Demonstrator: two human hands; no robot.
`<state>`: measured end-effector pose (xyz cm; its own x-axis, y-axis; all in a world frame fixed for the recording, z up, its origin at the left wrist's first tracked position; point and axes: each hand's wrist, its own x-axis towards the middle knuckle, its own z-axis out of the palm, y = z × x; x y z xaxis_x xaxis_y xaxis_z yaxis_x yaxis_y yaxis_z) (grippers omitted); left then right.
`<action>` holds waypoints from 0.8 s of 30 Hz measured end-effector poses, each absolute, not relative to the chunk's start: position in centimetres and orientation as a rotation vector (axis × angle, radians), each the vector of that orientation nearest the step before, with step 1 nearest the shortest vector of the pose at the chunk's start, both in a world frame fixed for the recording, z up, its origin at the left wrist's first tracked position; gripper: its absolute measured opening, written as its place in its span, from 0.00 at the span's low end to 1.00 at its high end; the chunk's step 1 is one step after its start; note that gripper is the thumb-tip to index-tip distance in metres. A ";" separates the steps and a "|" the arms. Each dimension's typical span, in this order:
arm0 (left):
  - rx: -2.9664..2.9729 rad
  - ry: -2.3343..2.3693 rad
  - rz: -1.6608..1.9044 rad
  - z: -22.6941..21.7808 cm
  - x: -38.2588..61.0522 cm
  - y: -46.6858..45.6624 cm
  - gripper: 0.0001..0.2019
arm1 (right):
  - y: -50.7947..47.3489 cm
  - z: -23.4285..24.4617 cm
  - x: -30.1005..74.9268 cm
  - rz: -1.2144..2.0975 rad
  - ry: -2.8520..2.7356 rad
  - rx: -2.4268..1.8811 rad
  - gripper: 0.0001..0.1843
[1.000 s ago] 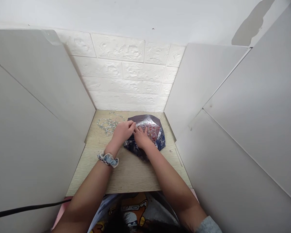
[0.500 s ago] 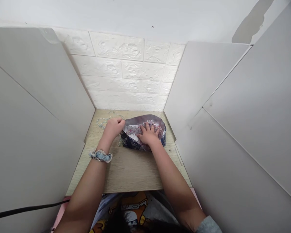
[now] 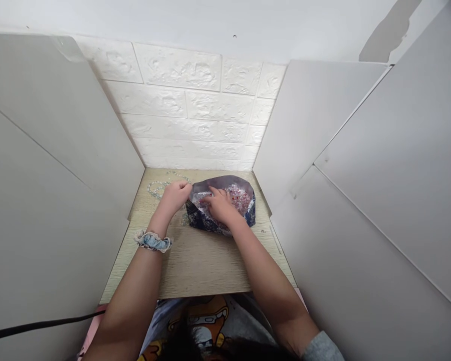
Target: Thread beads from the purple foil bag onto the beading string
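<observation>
A dark blue patterned pouch [image 3: 205,223] with a greyish-purple lining lies open at the back of the table. Inside it are many small pink, red and clear beads [image 3: 240,195]. My left hand [image 3: 175,194] is closed at the pouch's left corner, its fingertips against the rim, apparently pinching it. My right hand [image 3: 221,205] reaches into the pouch from the front, fingers apart and touching the beads on the left side. Its fingertips partly hide what lies beneath them. Behind my left hand lies a strand of pale green and clear beads [image 3: 156,188].
The wooden table [image 3: 206,268] is narrow, shut in by a white panel on the left [image 3: 78,145] and another on the right [image 3: 304,110]. A white brick-patterned wall [image 3: 203,105] rises behind it. A black cable [image 3: 45,325] runs in from the lower left.
My right hand has shifted left within the pouch, from the middle of the beads toward the left side, uncovering more beads on the right. My left hand stays at the pouch's corner.
</observation>
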<state>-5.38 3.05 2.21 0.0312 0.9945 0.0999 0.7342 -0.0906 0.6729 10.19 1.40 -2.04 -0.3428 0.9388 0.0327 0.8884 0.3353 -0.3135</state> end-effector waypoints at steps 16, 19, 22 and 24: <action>1.912 1.769 0.732 2.1 -5.7 3.1 0.11 | 1.1 -0.5 12.7 0.212 -2.195 -1.982 0.23; 1.928 1.763 0.734 2.0 -5.8 3.1 0.11 | 1.5 0.1 13.3 0.379 -2.067 -1.846 0.18; 1.924 1.759 0.726 2.0 -5.8 3.1 0.12 | 1.6 0.6 13.7 0.852 -1.986 -1.711 0.13; 1.919 1.762 0.721 2.0 -5.8 3.1 0.12 | 1.5 0.7 13.7 1.336 -2.006 -1.650 0.13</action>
